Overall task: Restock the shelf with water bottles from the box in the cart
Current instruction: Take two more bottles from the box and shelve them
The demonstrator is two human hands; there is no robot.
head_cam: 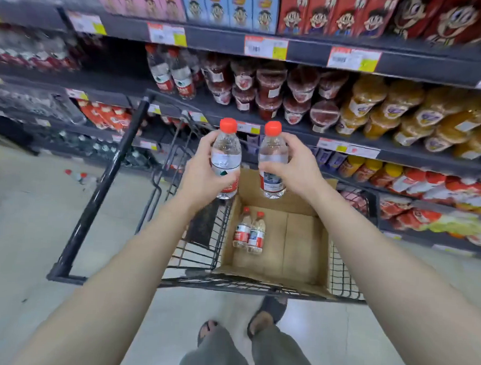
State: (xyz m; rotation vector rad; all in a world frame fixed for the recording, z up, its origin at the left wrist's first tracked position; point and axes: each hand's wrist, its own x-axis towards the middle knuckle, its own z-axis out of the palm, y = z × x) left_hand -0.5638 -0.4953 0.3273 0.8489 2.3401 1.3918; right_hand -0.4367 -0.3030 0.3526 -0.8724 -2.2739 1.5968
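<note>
1. Supermarket shelves [296,129] are rising beyond the fingers [203,146].
2. Left hand [204,172] is gripping the left bottle [226,154] and right hand [293,168] the right bottle [272,156], fingers curling round each.
3. Lifting them up-left of the fingers, beside the shelved bottles [171,73], caps up, is seeming best.
4. Below the fingers, the box [305,246] in the cart [229,285] is holding two spare bottles [249,232].

Shop, price-tagged shelves [267,47], cart [202,263]
</note>
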